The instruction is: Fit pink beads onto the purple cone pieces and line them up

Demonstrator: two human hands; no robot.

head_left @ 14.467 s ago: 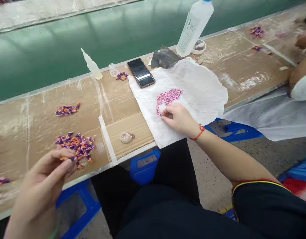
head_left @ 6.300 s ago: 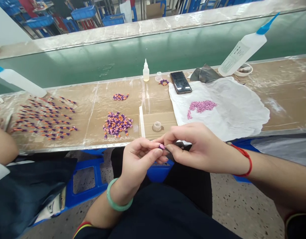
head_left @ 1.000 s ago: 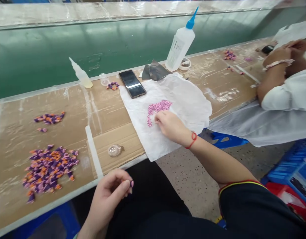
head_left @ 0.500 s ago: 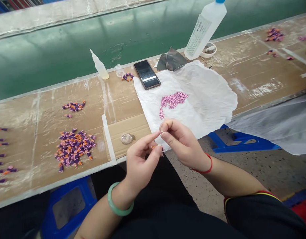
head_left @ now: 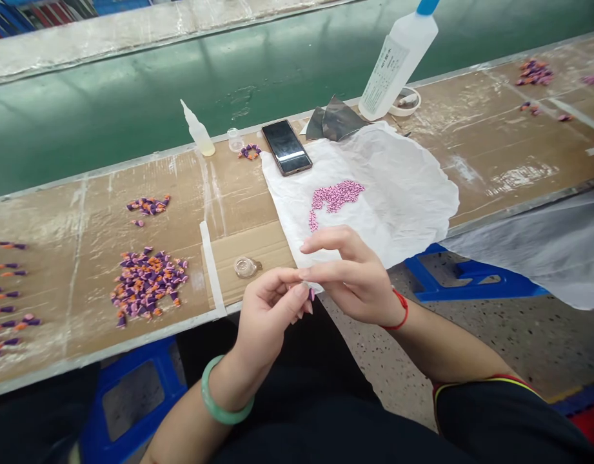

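Note:
My left hand (head_left: 270,306), with a green bangle at the wrist, is closed on a small purple piece (head_left: 311,294) that pokes out past the thumb. My right hand (head_left: 357,277) has its fingers apart and stretched out, a fingertip touching the left index fingertip. Beyond the hands, a heap of tiny pink patterned pieces (head_left: 338,195) lies on a white sheet (head_left: 403,174). A small clear round dish (head_left: 245,267) rests on cardboard to the left of my hands. Farther left is a pile of purple and orange cone-shaped pieces (head_left: 149,283).
A phone (head_left: 287,148) lies on the sheet's corner. Behind stand a small dropper bottle (head_left: 198,132), a large white bottle (head_left: 398,61) and a tape roll (head_left: 405,102). Blue stools (head_left: 465,274) are below the table edge. More cone pieces lie at the far left (head_left: 6,294).
My right hand's thumb and index finger have come out of their pinch, and its fingers have spread. My left hand still grips the purple piece and has shifted slightly.

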